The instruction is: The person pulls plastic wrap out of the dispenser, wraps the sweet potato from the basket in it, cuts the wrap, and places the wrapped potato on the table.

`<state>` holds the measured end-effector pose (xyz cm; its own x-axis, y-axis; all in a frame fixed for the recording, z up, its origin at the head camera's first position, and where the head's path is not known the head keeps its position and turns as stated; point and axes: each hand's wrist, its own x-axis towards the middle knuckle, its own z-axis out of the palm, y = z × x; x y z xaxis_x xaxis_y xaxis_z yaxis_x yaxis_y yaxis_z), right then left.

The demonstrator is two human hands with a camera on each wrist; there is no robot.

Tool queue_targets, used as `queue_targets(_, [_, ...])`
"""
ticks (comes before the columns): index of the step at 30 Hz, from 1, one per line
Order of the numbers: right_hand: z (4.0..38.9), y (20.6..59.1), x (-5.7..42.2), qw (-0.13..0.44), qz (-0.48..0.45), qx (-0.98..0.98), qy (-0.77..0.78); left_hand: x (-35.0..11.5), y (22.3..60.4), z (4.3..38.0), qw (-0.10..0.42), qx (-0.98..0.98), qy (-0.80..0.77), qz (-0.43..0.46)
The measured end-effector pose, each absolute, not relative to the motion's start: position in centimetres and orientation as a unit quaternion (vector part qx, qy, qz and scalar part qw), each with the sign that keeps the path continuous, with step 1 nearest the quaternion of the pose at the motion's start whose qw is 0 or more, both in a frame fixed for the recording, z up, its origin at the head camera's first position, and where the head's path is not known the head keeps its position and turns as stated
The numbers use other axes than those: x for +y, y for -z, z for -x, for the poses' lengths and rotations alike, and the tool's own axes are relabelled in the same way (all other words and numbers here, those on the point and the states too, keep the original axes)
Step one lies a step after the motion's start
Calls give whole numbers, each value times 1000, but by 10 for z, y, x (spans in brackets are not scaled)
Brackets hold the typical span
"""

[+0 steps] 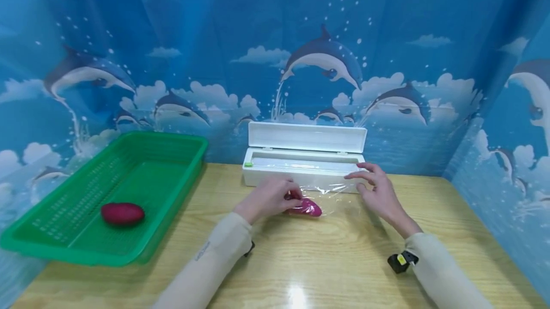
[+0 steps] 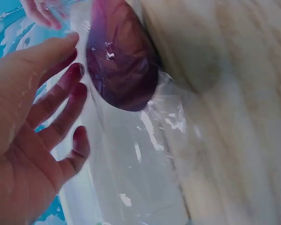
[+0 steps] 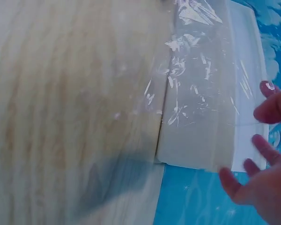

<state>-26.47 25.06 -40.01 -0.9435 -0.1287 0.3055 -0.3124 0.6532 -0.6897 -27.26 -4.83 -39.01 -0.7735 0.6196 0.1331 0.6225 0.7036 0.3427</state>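
A purple-red sweet potato [image 1: 311, 208] lies on the table in front of a white cling film box [image 1: 262, 175]. Clear cling film [image 1: 333, 193] stretches from the box over the sweet potato, glossy in both wrist views. My left hand [image 1: 275, 198] is at the sweet potato's left part, hiding some of it. In the left wrist view its fingers [image 2: 61, 124] are loosely bent beside the film-covered sweet potato [image 2: 124, 61], pinching nothing visible. My right hand [image 1: 380, 195] hovers by the box's right end, fingers spread near the film's edge; contact with the film is unclear.
On the left stands a green perforated basket [image 1: 172, 218] with another purple-red sweet potato [image 1: 122, 214] in it. The box's white lid [image 1: 307, 137] is raised, and a green tab [image 1: 248, 164] sits at its left end. A blue dolphin-print curtain [image 1: 240, 27] hangs behind the table.
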Motion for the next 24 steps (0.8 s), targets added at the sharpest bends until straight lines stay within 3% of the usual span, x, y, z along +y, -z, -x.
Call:
queue_targets(6, [259,398,241,114,-124,-900,-402,-47,395,272,-1,-929,180,323])
queue_targets(18, [248,375,227,-26,-100,-700,-707,-46,395,276,-9,-935,184,304])
queue_targets(24, [237,377,217,-107,-172,-693,-692,-45,397,280,-16,-935,205,290])
